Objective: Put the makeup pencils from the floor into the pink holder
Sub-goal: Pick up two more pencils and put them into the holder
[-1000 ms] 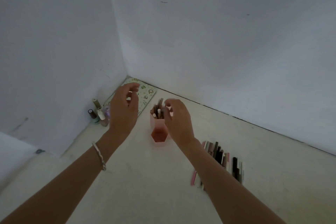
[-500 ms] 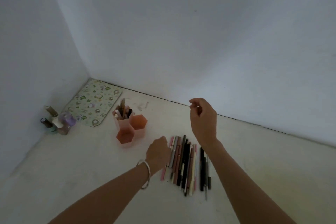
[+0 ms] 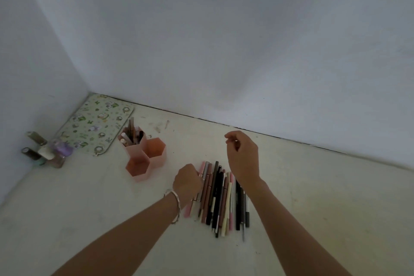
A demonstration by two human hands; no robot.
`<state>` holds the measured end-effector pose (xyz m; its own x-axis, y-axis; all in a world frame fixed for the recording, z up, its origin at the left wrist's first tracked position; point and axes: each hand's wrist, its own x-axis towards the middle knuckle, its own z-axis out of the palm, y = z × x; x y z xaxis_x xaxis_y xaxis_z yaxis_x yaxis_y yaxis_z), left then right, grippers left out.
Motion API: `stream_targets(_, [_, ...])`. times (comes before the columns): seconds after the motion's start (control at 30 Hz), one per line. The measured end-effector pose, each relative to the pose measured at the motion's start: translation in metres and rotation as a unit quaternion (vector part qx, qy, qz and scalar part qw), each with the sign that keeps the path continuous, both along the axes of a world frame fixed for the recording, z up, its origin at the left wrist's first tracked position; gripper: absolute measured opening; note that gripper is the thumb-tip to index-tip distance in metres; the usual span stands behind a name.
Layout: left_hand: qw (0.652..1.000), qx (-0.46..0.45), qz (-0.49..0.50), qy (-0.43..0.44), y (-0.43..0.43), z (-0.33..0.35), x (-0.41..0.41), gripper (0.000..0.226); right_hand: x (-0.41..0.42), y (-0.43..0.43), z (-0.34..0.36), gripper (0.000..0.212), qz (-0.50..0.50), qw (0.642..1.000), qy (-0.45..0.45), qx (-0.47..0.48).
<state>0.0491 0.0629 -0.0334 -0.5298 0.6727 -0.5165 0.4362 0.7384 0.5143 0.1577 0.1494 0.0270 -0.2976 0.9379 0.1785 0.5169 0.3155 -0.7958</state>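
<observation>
While left hand [image 3: 187,182] grips floor pencils [image 3: 220,197], right hand [image 3: 243,157] hovers loosely curled; holder [image 3: 145,155] has three cells.

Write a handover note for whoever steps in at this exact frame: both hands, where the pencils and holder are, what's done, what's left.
Left hand: down at the left edge of the row of pencils on the floor, fingers curled over the outermost ones; whether it has one gripped cannot be told.
Right hand: raised above the row's far end, fingers loosely curled, nothing visible in it.
Pink holder: upright left of the row, three hexagonal cells. The back-left cell holds several pencils; the other two are empty.
Done: a few pencils in the holder.
Left: the whole row on the floor.
</observation>
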Motion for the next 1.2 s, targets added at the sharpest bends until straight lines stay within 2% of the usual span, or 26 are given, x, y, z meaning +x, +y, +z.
stream_targets(0.13, [0.984,0.161,0.077,0.000,0.000,0.025,-0.019,0.005,-0.009,0.005,-0.010,0.024,0.005,0.999,-0.040,-0.023])
stream_targets(0.23, [0.955,0.274,0.115,-0.025,-0.002,0.058,-0.039,0.007,-0.026,0.006,-0.023,0.027,0.036,0.985,-0.156,-0.072])
stream_targets(0.3, [0.934,0.325,0.139,-0.056,-0.005,0.078,-0.049,0.009,-0.039,0.005,-0.033,0.030,0.077,0.959,-0.254,-0.099])
stream_targets(0.4, [0.915,0.371,0.145,-0.071,-0.014,0.099,-0.057,0.011,-0.051,0.000,-0.046,0.022,0.141,0.896,-0.418,-0.054])
stream_targets(0.47, [0.912,0.380,0.137,-0.066,-0.020,0.106,-0.060,0.012,-0.055,-0.003,-0.051,0.018,0.148,0.866,-0.476,-0.036])
stream_targets(0.53, [0.912,0.382,0.136,-0.066,-0.025,0.108,-0.060,0.013,-0.058,-0.003,-0.055,0.016,0.145,0.860,-0.489,-0.040])
stream_targets(0.63, [0.913,0.379,0.137,-0.063,-0.030,0.108,-0.060,0.014,-0.058,-0.005,-0.060,0.010,0.141,0.875,-0.459,-0.056])
stream_targets(0.7, [0.913,0.377,0.138,-0.066,-0.031,0.108,-0.061,0.014,-0.057,-0.006,-0.061,0.015,0.132,0.890,-0.431,-0.063])
stream_targets(0.8, [0.911,0.379,0.144,-0.078,-0.031,0.110,-0.062,0.016,-0.057,-0.004,-0.056,0.015,0.117,0.922,-0.357,-0.095])
stream_targets(0.87, [0.904,0.390,0.152,-0.082,-0.032,0.115,-0.066,0.028,-0.057,0.004,-0.044,0.011,0.110,0.943,-0.285,-0.132])
stream_targets(0.93, [0.885,0.422,0.170,-0.093,-0.033,0.124,-0.076,0.050,-0.057,0.018,-0.024,0.012,0.111,0.955,-0.232,-0.150])
stream_targets(1.03, [0.852,0.479,0.210,-0.026,-0.039,0.142,-0.108,0.067,-0.061,0.037,0.018,0.013,0.088,0.973,-0.141,-0.157])
stream_targets(1.13, [0.815,0.515,0.259,0.062,-0.048,0.150,-0.144,0.059,-0.073,0.040,0.060,0.012,0.063,0.988,-0.002,-0.140])
stream_targets(1.2, [0.803,0.520,0.271,0.104,-0.054,0.146,-0.158,0.054,-0.086,0.031,0.081,0.012,0.054,0.988,0.075,-0.121])
